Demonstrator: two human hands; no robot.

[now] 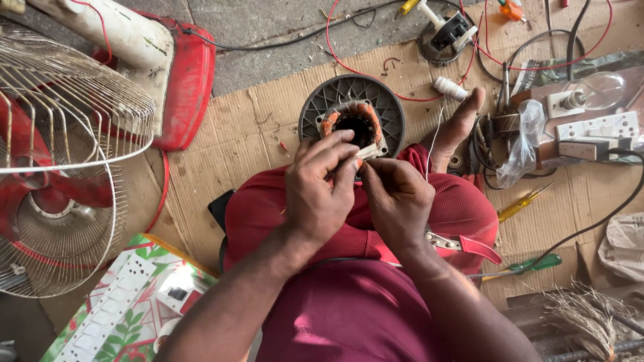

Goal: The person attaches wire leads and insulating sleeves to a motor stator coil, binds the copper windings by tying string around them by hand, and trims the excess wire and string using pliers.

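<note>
Clear plastic bag at three o'clock, contents hidden. Both hands, left hand and right hand, pinched shut on a small white sleeve. Fan stator at twelve o'clock, touching the fingertips.

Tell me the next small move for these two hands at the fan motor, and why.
Probably draw the thread snug. Both the left hand and the right hand pinch at a small pale piece beside the copper winding of the motor stator. A white thread runs slack from the spool toward the fingers, so tightening it seems the likeliest step.
</note>
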